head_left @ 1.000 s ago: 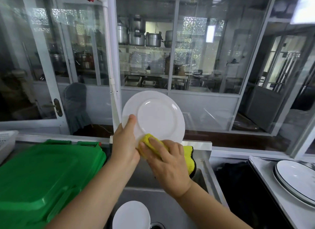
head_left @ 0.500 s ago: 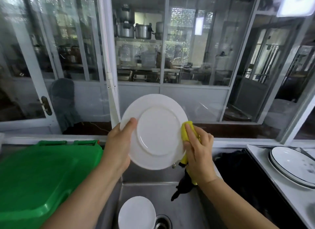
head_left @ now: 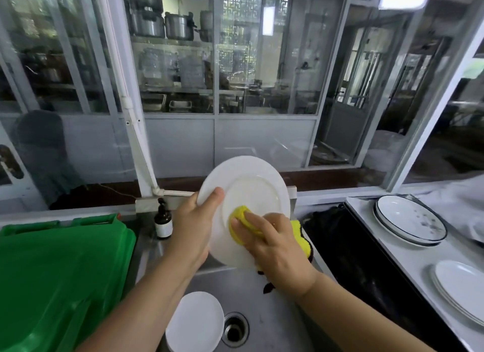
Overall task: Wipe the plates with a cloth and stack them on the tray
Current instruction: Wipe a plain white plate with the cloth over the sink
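- Green bin [head_left: 57, 273] at nine o'clock of the sink [head_left: 262, 299].
- White plate [head_left: 251, 191] held tilted above the sink; left hand [head_left: 193, 233] grips its nine-o'clock rim.
- Right hand [head_left: 275, 249] presses a yellow cloth [head_left: 241, 218] on the plate's face, fingers curled over it.

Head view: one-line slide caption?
Left hand holds plate over sink; right hand presses cloth on it.

My right hand [head_left: 275, 249] covers most of the yellow cloth [head_left: 242, 222] and the white plate's [head_left: 251, 194] lower right rim. The frame's right edge clips the plates [head_left: 461, 291] on the counter [head_left: 408, 257]. I can't read the brown bottle's [head_left: 163, 219] label.
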A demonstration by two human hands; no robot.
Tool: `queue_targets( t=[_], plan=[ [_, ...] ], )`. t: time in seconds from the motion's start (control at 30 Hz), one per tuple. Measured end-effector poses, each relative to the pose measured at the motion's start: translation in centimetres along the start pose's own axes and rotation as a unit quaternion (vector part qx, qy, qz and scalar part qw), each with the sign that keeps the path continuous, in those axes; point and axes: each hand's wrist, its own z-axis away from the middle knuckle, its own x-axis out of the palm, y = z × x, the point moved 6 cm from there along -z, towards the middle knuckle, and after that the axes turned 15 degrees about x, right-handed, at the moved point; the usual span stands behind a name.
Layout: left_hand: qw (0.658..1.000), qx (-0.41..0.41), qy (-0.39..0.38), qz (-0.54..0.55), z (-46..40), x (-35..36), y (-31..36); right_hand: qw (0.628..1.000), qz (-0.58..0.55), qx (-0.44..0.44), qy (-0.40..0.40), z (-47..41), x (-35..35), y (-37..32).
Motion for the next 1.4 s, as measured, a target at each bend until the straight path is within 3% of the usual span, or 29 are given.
queue_targets(
  t=[0.2,0.47,0.83,0.97,1.07,1.17,1.33,1.4],
  plan=[
    [0.999,-0.021,-0.037,0.013,0.5,3.4,-1.8,0.995,0.066,0.072,-0.004,3.1,-3.0,7.2],
    [0.991,-0.058,-0.115,-0.028,3.6,13.5,-5.9,0.947,0.119,0.296,0.039,7.3,-10.5,20.4],
    [0.958,-0.105,-0.247,-0.098,12.9,39.1,-17.6,0.868,0.124,0.478,0.039,25.0,-23.1,42.6],
    [0.932,-0.039,-0.312,-0.179,16.8,48.2,-21.6,0.838,0.134,0.527,0.037,29.6,-27.3,48.8],
    [0.877,0.062,-0.379,-0.289,19.5,53.7,-23.2,0.822,0.142,0.551,0.032,32.0,-29.6,52.1],
    [0.771,0.215,-0.486,-0.352,22.7,58.4,-24.6,0.806,0.138,0.575,0.031,34.1,-30.9,54.7],
    [0.632,0.434,-0.554,-0.325,27.7,63.0,-26.4,0.795,0.137,0.59,0.033,36.2,-32.5,57.4],
    [0.598,0.497,-0.546,-0.313,29.1,63.9,-27.5,0.788,0.134,0.6,0.03,37.3,-32.9,58.1]
  ],
)
